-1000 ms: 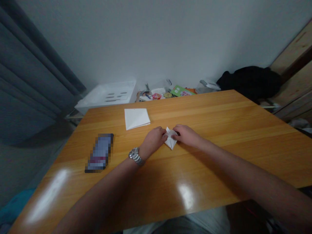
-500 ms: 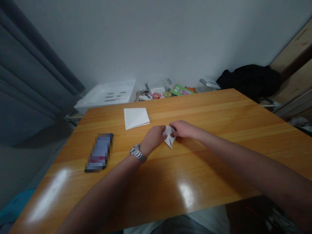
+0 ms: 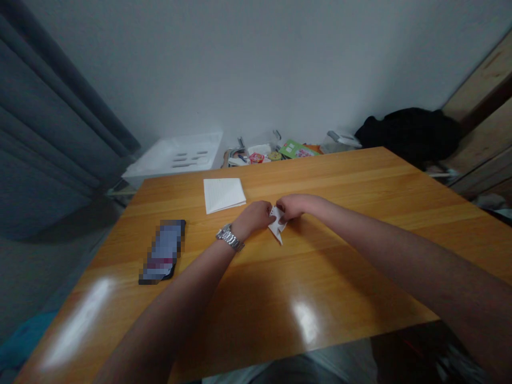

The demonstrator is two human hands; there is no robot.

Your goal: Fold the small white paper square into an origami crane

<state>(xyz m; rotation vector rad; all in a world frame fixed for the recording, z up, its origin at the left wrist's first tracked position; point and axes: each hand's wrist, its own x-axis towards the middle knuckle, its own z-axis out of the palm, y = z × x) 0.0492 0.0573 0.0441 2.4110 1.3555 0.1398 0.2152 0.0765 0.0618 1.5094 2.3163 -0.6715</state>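
A small folded piece of white paper [image 3: 277,226] lies between my two hands over the middle of the wooden table [image 3: 240,298]. Its pointed end faces me, and a row of small dark holes shows near its far edge. My left hand [image 3: 256,217], with a silver watch [image 3: 230,237] on the wrist, pinches the paper's left side. From the right, my right hand [image 3: 293,207] grips the other side, thumb on top. The fingertips beneath the paper are hidden.
A stack of white lined paper [image 3: 224,194] lies beyond my left hand. To the left rests a phone [image 3: 164,250] with a blurred screen. Behind the table stand a white plastic tray [image 3: 176,152], a green packet [image 3: 298,149] and a black cloth heap [image 3: 412,133].
The paper's right flap has shifted, so its near end now looks like a single narrow point. Both hands have moved slightly, still holding the paper.
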